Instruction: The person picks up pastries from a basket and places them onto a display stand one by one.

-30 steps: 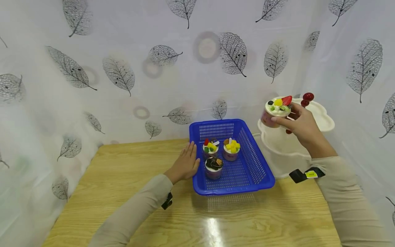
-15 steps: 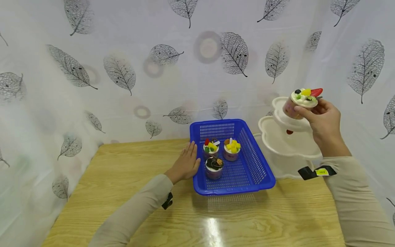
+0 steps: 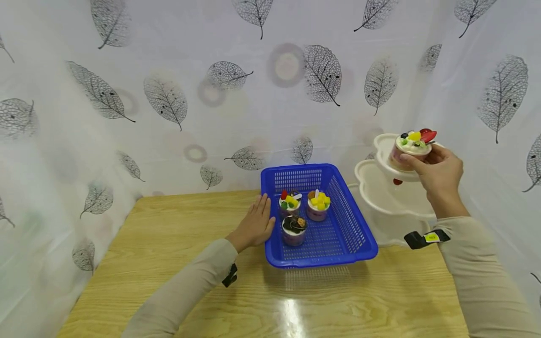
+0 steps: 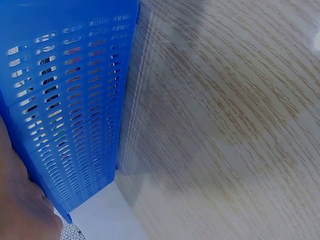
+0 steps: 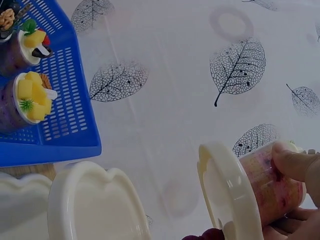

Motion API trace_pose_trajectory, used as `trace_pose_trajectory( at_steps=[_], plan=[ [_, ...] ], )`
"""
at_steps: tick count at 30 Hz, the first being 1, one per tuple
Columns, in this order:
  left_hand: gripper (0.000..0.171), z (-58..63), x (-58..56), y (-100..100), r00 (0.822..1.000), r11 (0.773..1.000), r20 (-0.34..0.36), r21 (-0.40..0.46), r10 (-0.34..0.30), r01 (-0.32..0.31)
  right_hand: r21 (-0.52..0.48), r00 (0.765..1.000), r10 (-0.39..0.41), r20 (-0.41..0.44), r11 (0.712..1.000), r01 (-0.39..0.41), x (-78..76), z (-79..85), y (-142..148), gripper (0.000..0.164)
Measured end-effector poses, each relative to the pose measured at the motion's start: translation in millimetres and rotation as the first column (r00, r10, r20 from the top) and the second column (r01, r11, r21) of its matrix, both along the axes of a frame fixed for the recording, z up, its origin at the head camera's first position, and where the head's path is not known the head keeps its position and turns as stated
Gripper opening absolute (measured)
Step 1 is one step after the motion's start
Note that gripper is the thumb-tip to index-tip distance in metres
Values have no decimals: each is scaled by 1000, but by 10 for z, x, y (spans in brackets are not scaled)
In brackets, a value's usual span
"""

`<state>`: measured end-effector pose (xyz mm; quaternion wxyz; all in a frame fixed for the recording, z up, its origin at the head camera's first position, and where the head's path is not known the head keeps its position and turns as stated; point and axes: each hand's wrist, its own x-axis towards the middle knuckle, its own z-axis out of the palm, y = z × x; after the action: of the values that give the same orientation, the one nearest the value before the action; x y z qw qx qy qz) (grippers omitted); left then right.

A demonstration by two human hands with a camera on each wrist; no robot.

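Observation:
My right hand (image 3: 439, 174) grips a pink dessert cup (image 3: 410, 151) topped with cream and fruit, on or just over the top tier of a white tiered stand (image 3: 386, 185). In the right wrist view the dessert cup (image 5: 267, 180) sits at the top tier's rim (image 5: 227, 192), with my fingers (image 5: 295, 165) round it. My left hand (image 3: 253, 226) lies flat with straight fingers against the left wall of a blue basket (image 3: 355, 244). The basket's slotted wall (image 4: 70, 115) fills the left wrist view. Three more dessert cups (image 3: 302, 213) stand in the basket.
The wooden table (image 3: 169, 263) runs wide to the left and front of the basket. A white leaf-print curtain (image 3: 190, 94) closes the back and both sides. The stand sits at the table's right rear, close to the curtain.
My right hand carried the cup up and right from beside the stand, then lowered it onto the top tier. The left hand and basket stayed put.

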<state>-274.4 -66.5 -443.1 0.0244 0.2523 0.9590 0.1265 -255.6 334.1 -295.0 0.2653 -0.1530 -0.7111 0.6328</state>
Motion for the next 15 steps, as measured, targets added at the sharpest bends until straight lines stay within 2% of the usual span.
trace_pose_trajectory(
  at_steps=[6,10,15],
  plan=[
    [61,-5,2,-5,1000,1000,-9,13,-7,7,80,999,12,43,997,-15,-22,-40,16,73],
    [61,-9,5,-6,1000,1000,-5,6,-6,6,123,996,26,84,992,-36,-20,-53,32,77],
    [62,2,14,-6,1000,1000,-8,15,-5,5,257,983,30,179,963,-76,-2,-37,33,83]
  ],
)
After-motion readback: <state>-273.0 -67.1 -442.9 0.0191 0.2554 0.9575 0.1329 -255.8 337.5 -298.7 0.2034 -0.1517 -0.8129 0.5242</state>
